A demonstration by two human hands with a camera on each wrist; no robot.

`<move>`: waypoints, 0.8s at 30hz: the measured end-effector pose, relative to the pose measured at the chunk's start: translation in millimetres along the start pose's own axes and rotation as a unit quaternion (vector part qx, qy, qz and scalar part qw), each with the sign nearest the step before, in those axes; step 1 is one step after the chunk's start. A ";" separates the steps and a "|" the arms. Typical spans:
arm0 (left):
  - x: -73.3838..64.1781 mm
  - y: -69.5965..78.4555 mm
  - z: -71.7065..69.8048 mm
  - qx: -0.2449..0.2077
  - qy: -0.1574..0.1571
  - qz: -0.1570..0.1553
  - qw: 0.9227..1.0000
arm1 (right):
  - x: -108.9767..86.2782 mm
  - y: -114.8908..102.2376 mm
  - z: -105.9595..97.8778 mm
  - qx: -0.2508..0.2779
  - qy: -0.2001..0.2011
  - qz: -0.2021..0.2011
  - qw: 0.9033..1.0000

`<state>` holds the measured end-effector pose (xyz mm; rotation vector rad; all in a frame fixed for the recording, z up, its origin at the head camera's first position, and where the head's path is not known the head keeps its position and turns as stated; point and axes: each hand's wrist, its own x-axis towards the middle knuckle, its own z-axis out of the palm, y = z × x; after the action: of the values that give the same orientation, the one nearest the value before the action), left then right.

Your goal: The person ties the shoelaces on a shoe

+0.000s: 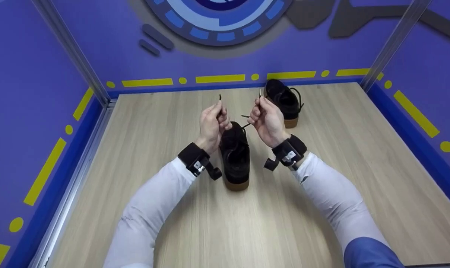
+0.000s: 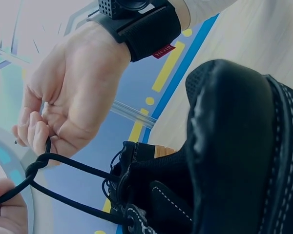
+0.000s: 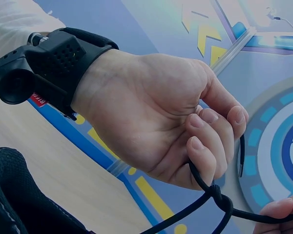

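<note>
A black shoe (image 1: 235,158) with a tan sole and white stitching (image 2: 290,161) stands on the table, heel toward me. My left hand (image 1: 210,126) is above its left side, fingers curled, gripping one end of the black shoelace (image 2: 73,204). The right hand (image 1: 269,121) grips the other end to the right of the toe, a short tip (image 3: 241,156) sticking out past its fingers. Between the hands the two lace strands are twisted round each other in a crossing (image 3: 216,191). From there both strands run back to the shoe's eyelets (image 2: 132,217).
A second black shoe (image 1: 277,91), its lace looped loosely, stands farther back on the right near the rear wall. Blue panels with yellow marks (image 1: 220,78) enclose the wooden table (image 1: 154,123) at the back and sides. Black camera straps (image 1: 290,149) circle both wrists.
</note>
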<state>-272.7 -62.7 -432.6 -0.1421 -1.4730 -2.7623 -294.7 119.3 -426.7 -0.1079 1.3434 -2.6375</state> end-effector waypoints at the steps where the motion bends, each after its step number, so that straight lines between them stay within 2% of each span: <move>1: 0.1 0.3 -0.8 0.002 0.002 0.000 1.000 | -0.3 -0.1 0.0 0.000 -0.001 -0.001 1.000; 24: -0.3 4.6 -13.8 0.022 0.007 0.001 1.000 | -2.9 1.0 -8.0 0.010 0.016 -0.009 1.000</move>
<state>-273.2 -76.6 -436.5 -0.1243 -1.5283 -2.7211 -292.9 125.6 -432.2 -0.0750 1.3321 -2.6780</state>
